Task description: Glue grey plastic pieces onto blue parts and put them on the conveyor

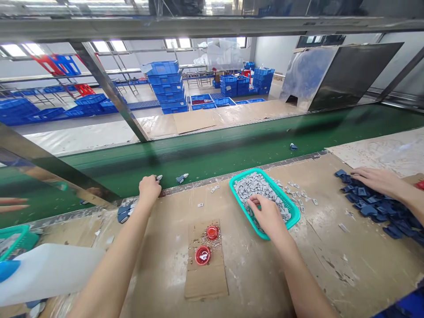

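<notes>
My left hand [149,190] is closed at the near edge of the green conveyor belt [218,157], and a small part with a pale tip [159,178] shows past its fingers. Beside it on the belt lies a dark blue part with a pale tip [181,178]. My right hand [265,213] reaches into a teal basket [294,217] filled with small grey plastic pieces [255,185], its thumb and index finger pinched together. Whatever sits between those fingertips is too small to make out. Several dark blue parts [124,213] lie near my left forearm.
Two small red cups [202,255] of liquid stand on cardboard [207,287]. Loose grey pieces [298,194] lie right of the basket. A co-worker's hand [374,179] touches a dark blue pile [371,203]; another person's fingers [13,204] appear far left. A white jug [56,269] stands lower left.
</notes>
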Tool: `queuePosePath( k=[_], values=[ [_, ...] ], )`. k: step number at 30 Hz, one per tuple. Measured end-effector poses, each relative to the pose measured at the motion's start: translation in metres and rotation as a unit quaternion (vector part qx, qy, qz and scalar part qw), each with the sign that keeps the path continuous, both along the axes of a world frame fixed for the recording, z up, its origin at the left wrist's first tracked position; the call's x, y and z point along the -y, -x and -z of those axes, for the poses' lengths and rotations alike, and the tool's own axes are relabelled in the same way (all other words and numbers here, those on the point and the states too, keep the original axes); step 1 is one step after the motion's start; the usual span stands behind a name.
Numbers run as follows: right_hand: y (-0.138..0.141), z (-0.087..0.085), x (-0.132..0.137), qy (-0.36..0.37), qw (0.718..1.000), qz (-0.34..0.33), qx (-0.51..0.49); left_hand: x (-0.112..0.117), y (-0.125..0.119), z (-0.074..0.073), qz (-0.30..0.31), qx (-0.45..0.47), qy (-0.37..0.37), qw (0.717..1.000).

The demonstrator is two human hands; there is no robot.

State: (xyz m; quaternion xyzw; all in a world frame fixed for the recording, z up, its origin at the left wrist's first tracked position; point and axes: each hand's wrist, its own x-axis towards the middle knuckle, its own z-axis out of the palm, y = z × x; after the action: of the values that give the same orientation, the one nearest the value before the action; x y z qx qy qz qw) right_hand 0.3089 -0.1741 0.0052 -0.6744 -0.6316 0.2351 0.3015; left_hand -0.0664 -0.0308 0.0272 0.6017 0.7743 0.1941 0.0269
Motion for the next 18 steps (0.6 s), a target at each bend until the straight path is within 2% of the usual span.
queuePosePath(
  k=[2, 5, 7, 9, 11, 13, 15, 18],
  values=[
    [0.004, -0.005, 0.003, -0.041, 0.998, -0.002, -0.051, 0.013, -0.010, 0.000, 0.022, 0.055, -0.015, 0.998],
    [0.019, -0.014, 0.012, -0.080, 0.991, -0.033, -0.106, 0.048, -0.035, -0.005, 0.081, 0.140, -0.034, 0.986],
    [0.032, -0.016, 0.020, -0.077, 0.985, -0.053, -0.143, 0.079, -0.052, -0.013, 0.128, 0.233, -0.040, 0.963],
    [0.045, -0.014, 0.028, -0.053, 0.977, -0.079, -0.189, 0.110, -0.066, -0.024, 0.154, 0.370, -0.050, 0.915],
    [0.056, -0.008, 0.034, -0.005, 0.961, -0.117, -0.252, 0.137, -0.073, -0.035, 0.125, 0.451, -0.070, 0.881],
    [0.063, -0.001, 0.038, 0.050, 0.936, -0.143, -0.317, 0.159, -0.076, -0.042, 0.080, 0.482, -0.086, 0.868],
    [0.068, 0.005, 0.040, 0.092, 0.915, -0.147, -0.365, 0.178, -0.077, -0.043, 0.053, 0.511, -0.087, 0.854],
    [0.074, 0.008, 0.041, 0.128, 0.899, -0.139, -0.396, 0.201, -0.081, -0.035, 0.027, 0.550, -0.072, 0.831]
  ],
)
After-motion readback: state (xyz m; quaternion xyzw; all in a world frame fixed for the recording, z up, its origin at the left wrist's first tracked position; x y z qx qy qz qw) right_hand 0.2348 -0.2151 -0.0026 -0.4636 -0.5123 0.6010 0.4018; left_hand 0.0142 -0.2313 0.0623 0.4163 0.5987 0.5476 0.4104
